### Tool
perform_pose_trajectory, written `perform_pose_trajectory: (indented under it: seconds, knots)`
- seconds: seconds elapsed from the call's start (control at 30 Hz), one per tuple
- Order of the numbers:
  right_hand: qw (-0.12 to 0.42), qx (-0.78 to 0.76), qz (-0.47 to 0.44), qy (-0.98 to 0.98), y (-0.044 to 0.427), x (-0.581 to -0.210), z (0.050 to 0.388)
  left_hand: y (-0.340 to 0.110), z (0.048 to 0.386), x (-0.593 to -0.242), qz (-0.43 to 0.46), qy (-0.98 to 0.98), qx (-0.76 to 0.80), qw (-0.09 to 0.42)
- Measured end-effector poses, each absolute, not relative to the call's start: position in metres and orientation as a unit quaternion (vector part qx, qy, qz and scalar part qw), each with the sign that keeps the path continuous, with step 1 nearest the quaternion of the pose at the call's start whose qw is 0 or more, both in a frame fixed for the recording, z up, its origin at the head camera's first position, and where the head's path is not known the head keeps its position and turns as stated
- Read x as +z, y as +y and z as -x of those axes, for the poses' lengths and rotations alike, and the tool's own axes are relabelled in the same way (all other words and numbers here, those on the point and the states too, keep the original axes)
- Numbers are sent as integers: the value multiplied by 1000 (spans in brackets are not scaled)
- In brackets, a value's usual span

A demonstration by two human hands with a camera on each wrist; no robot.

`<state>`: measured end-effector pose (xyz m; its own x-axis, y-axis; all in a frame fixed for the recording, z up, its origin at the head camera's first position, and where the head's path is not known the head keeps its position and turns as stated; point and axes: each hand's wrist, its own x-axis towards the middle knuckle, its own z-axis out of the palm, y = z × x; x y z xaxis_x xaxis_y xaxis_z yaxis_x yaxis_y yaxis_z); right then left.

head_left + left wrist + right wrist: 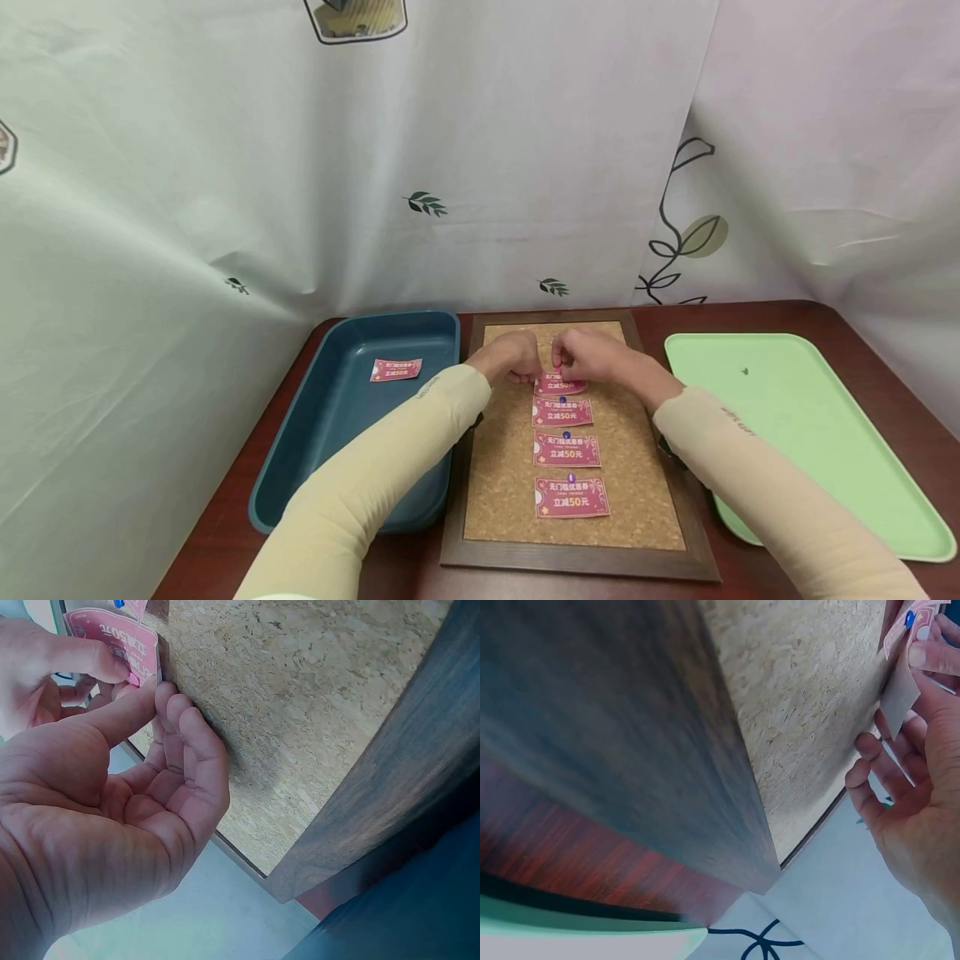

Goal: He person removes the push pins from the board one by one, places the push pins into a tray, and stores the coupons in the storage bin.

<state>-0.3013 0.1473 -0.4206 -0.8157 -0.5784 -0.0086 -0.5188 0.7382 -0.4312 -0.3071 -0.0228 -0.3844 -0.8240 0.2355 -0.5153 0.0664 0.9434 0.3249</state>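
At the far end of the cork board, my left hand pinches the left edge of a pink paper coupon. From the other side my right hand holds a pink push pin between thumb and finger at the coupon's top edge. The right wrist view shows this coupon edge-on, tilted off the cork. Below it on the board lie more coupons in a column: one, another and a nearest one. Each has a blue or purple push pin at its top.
A dark blue tray stands left of the board, with one loose coupon in it. To the right lies a light green tray. The board's brown wooden frame rests on a reddish-brown table; a white printed sheet hangs behind.
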Motion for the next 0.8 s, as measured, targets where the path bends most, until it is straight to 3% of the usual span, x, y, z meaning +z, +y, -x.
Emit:
perform_pose_trajectory:
  seconds: [0.3, 0.8]
  knots:
    - [94, -216, 284, 930, 149, -420, 302, -21, 307, -383, -77, 942, 147, 290]
    - [62, -190, 294, 935, 145, -424, 305, -22, 308, -383, -75, 941, 150, 293]
